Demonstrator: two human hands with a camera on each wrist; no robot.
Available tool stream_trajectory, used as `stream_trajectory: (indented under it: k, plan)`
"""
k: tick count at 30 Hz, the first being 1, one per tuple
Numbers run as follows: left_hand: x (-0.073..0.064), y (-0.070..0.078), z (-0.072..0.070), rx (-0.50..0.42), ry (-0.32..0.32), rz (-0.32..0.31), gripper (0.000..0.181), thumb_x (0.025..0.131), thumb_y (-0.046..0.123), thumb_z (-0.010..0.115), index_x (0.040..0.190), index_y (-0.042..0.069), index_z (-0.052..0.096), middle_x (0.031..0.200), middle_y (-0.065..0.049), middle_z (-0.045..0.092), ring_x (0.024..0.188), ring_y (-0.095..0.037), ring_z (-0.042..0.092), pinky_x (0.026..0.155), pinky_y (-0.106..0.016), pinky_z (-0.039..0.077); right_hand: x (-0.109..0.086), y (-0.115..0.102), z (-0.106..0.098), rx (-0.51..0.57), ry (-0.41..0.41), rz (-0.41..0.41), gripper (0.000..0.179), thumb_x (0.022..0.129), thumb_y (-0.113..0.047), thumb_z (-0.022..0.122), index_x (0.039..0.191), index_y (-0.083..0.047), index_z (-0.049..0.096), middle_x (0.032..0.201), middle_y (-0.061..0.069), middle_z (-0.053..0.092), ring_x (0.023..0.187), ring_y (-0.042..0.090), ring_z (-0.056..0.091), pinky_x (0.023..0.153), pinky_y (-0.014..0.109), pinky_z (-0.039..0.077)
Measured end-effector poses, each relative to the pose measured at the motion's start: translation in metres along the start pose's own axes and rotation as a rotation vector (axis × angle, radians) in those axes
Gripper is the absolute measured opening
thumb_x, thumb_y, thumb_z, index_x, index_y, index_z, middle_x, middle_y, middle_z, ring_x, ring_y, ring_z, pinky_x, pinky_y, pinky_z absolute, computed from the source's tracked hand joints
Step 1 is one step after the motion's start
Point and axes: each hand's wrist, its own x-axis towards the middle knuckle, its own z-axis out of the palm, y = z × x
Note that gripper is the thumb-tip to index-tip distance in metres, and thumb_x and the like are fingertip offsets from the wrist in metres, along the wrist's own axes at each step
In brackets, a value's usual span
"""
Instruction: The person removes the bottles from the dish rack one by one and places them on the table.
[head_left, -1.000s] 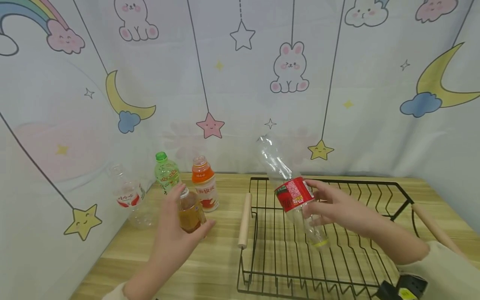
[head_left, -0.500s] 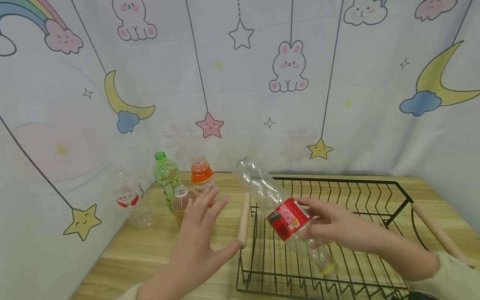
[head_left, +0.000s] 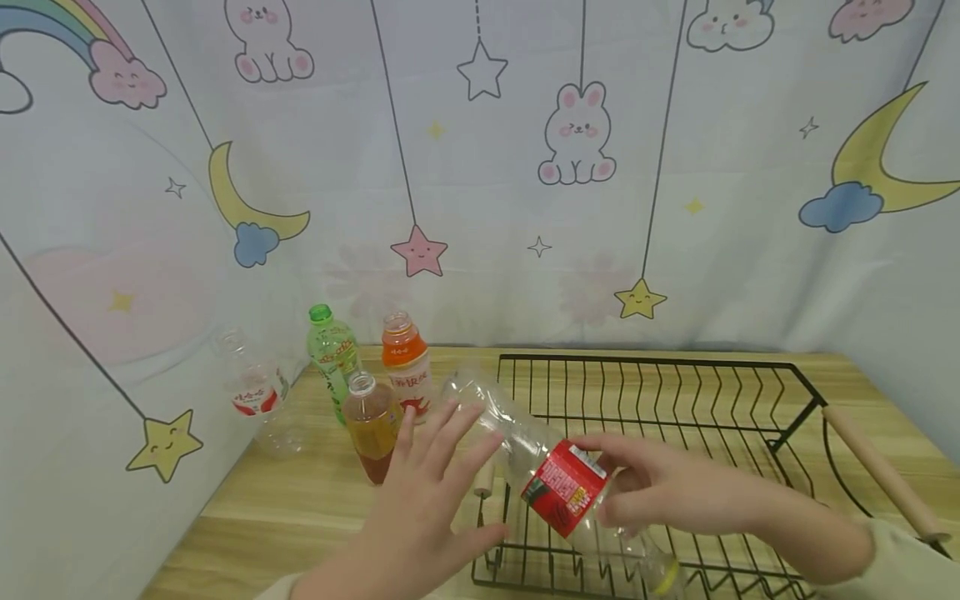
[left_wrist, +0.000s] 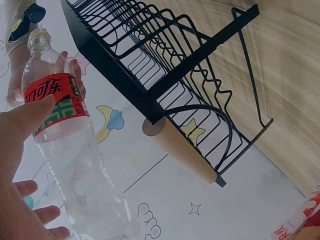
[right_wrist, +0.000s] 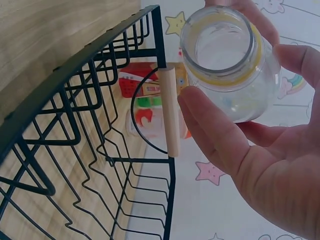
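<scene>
A clear plastic cola bottle (head_left: 566, 487) with a red label hangs tilted over the front left of the wire rack. Its uncapped neck, ringed in yellow, points toward the lower right, and its base points to the upper left. My right hand (head_left: 667, 483) grips it below the label, toward the neck. In the right wrist view the bottle's open mouth (right_wrist: 220, 45) faces the camera between thumb and fingers. Beside the bottle, my left hand (head_left: 427, 508) has its fingers spread and holds nothing. The left wrist view shows the left thumb (left_wrist: 37, 115) overlapping the label.
A black wire dish rack (head_left: 645, 362) with wooden handles (head_left: 885, 475) stands on the wooden table (head_left: 247, 533). Left of it stand an amber bottle (head_left: 372, 433), an orange-topped bottle (head_left: 405, 358), a green bottle (head_left: 326, 350) and a clear one (head_left: 258, 400). A printed curtain (head_left: 480, 175) hangs behind.
The cola bottle has come down and toward me in my right hand, tilting further over. My left hand has moved right, away from the amber bottle toward the cola bottle, fingers spread.
</scene>
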Motion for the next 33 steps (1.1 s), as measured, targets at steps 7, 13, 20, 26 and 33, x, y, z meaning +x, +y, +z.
stream_trajectory:
  k: [7,13,20,26,33]
  plan:
    - [0.002,0.004,0.003,0.029,-0.075,0.048,0.091,0.062,0.047,0.087,0.139,0.019,0.045,0.148,-0.005,0.038,0.140,-0.028,0.027,0.111,-0.061,0.011,0.001,0.000,0.005,-0.016,-0.049,0.011,0.064,0.090,-0.012,0.064,0.146,-0.003,0.034,0.115,0.013,0.056,0.093,0.027,0.063,0.069,0.038,0.058]
    - [0.002,0.007,0.007,0.085,-0.073,0.105,0.089,0.062,0.054,0.084,0.137,0.021,0.049,0.144,-0.004,0.042,0.136,-0.027,0.035,0.107,-0.067,0.013,0.001,0.001,0.007,-0.010,-0.073,0.013,0.063,0.090,-0.012,0.063,0.146,-0.002,0.034,0.113,0.013,0.055,0.090,0.028,0.062,0.068,0.036,0.057]
    - [0.000,0.010,0.011,0.128,-0.072,0.118,0.087,0.061,0.056,0.083,0.135,0.023,0.051,0.140,-0.003,0.045,0.132,-0.026,0.039,0.102,-0.072,0.018,0.003,0.003,0.011,0.050,-0.134,0.046,0.064,0.090,-0.017,0.058,0.147,-0.002,0.031,0.116,0.012,0.056,0.094,0.027,0.060,0.070,0.038,0.057]
    - [-0.004,0.010,0.015,0.144,-0.060,0.111,0.085,0.062,0.056,0.083,0.134,0.024,0.052,0.136,-0.002,0.047,0.131,-0.024,0.040,0.101,-0.074,0.017,0.005,0.003,0.017,0.062,-0.148,0.040,0.065,0.089,-0.014,0.059,0.147,-0.002,0.032,0.114,0.012,0.058,0.092,0.026,0.061,0.069,0.035,0.057]
    - [-0.005,0.010,0.014,0.143,-0.060,0.108,0.084,0.062,0.050,0.085,0.134,0.024,0.051,0.134,-0.003,0.047,0.128,-0.025,0.040,0.098,-0.076,0.017,0.007,0.001,0.019,0.054,-0.155,0.037,0.062,0.089,-0.015,0.059,0.145,-0.003,0.035,0.114,0.011,0.059,0.091,0.025,0.062,0.068,0.034,0.057]
